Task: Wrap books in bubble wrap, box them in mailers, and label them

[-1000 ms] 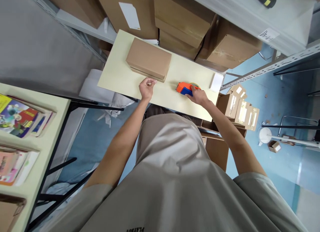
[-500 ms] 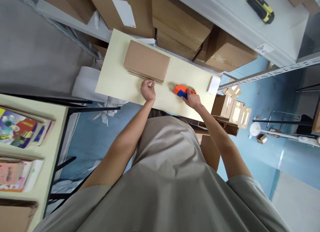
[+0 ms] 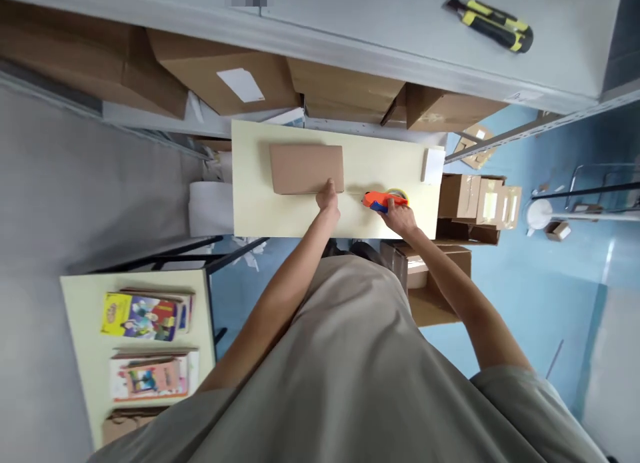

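Note:
A flat brown cardboard box (image 3: 306, 168) lies on the pale yellow table (image 3: 280, 210). My left hand (image 3: 327, 198) touches the box's near right corner with its fingers. My right hand (image 3: 399, 216) is closed around an orange and blue tape dispenser (image 3: 383, 200) that rests on the table to the right of the box. A small white pad (image 3: 433, 164) lies at the table's far right corner.
Large cardboard boxes (image 3: 345, 96) fill the shelf behind the table. A yellow and black utility knife (image 3: 493, 23) lies on the grey shelf above. Small taped boxes (image 3: 477, 200) sit on the blue floor at right. Books (image 3: 145, 316) lie on a second table at left.
The view has swung and risen. My left hand has moved up from the table onto the box's near corner. My right hand stays on the tape dispenser.

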The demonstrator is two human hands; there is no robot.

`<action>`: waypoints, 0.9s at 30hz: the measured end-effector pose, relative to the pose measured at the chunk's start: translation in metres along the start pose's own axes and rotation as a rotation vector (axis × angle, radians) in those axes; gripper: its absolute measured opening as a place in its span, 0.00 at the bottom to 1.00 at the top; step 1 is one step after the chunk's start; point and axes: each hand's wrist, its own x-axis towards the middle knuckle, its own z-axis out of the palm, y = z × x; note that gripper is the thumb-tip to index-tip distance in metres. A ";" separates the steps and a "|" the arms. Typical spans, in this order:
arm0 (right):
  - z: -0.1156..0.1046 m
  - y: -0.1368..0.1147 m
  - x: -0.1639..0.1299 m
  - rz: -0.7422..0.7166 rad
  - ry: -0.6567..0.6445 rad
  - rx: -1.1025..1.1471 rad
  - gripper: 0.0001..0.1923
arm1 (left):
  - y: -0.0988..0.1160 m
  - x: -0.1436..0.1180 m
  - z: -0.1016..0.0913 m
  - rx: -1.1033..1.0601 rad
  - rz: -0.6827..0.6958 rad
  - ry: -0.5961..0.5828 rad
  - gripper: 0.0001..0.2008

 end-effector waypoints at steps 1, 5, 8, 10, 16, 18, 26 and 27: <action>0.002 -0.003 -0.003 -0.032 -0.001 0.004 0.33 | -0.001 -0.004 -0.010 -0.018 -0.077 0.028 0.17; 0.010 -0.030 -0.013 -0.211 -0.027 0.015 0.30 | -0.005 -0.020 -0.055 -0.101 -0.229 0.115 0.19; 0.014 -0.051 -0.012 -0.302 -0.057 0.011 0.30 | -0.003 -0.021 -0.070 -0.092 -0.178 0.161 0.30; 0.017 -0.057 -0.008 -0.331 -0.068 0.018 0.29 | -0.002 -0.016 -0.069 -0.063 -0.104 0.168 0.37; 0.024 -0.046 0.013 -0.385 -0.044 0.075 0.30 | -0.003 -0.004 -0.066 0.177 0.019 0.225 0.42; 0.026 -0.037 0.018 -0.426 -0.036 0.095 0.31 | -0.003 -0.004 -0.068 0.196 0.011 0.255 0.41; 0.021 0.061 0.048 -0.283 -0.032 0.158 0.32 | -0.004 -0.003 -0.070 0.174 -0.029 0.323 0.38; 0.015 0.067 0.059 -0.282 0.002 0.165 0.32 | -0.003 -0.003 -0.070 0.167 -0.032 0.320 0.37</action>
